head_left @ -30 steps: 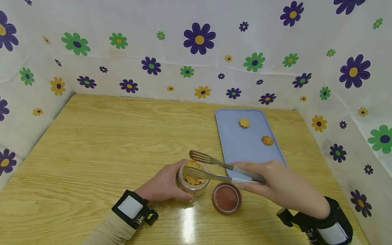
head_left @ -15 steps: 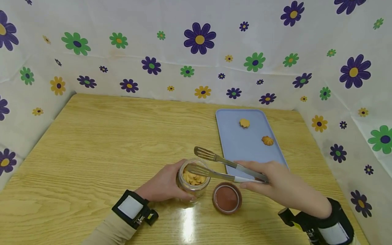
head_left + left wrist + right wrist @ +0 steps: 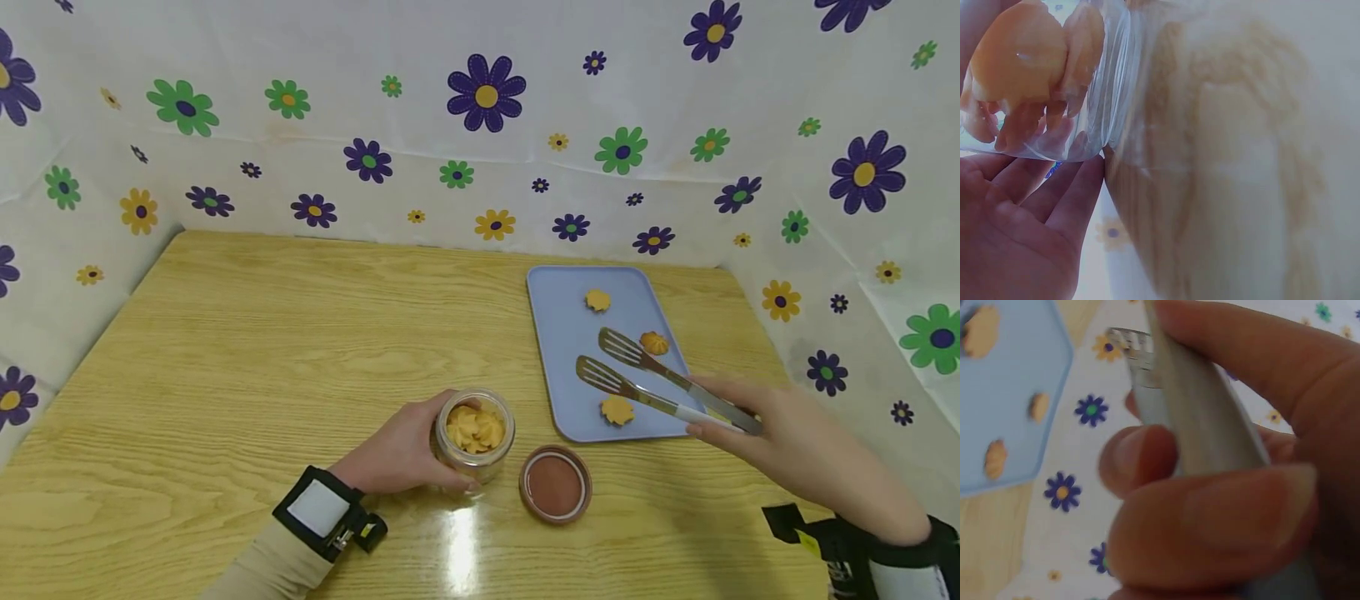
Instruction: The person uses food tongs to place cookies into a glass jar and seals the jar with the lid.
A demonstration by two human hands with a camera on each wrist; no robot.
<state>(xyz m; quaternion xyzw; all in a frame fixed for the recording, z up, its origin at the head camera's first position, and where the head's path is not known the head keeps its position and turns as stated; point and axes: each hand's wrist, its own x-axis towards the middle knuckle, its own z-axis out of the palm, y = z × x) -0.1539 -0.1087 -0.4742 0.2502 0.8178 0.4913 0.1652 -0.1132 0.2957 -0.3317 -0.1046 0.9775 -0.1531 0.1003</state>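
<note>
With curled fingers and thumb, my left hand (image 3: pixel 405 450) grips a clear glass jar (image 3: pixel 476 465) of golden, flower-shaped cookies (image 3: pixel 476 429). Its mouth is uncovered. In the left wrist view, fingers of the hand (image 3: pixel 1029 225) lie against the jar's glass (image 3: pixel 1116 81). My right hand (image 3: pixel 795 442) holds metal tongs (image 3: pixel 660 400) by their handles, with the slotted tips apart over the blue tray (image 3: pixel 566 367). Nothing sits between the tips. Three cookies lie on that tray: one at the back (image 3: pixel 597 301), one at the right (image 3: pixel 654 342) and one near the front edge (image 3: pixel 617 411).
A brown round lid (image 3: pixel 555 485) lies on the wooden table (image 3: pixel 315 333), between the jar and the table's front. White cloth (image 3: pixel 322 50) printed with flowers stands behind the table and along both sides.
My right hand has carried the tongs from above the jar rightward to the tray. The tray's front cookie, earlier behind the hand and tongs, now shows. The left hand stays on the jar.
</note>
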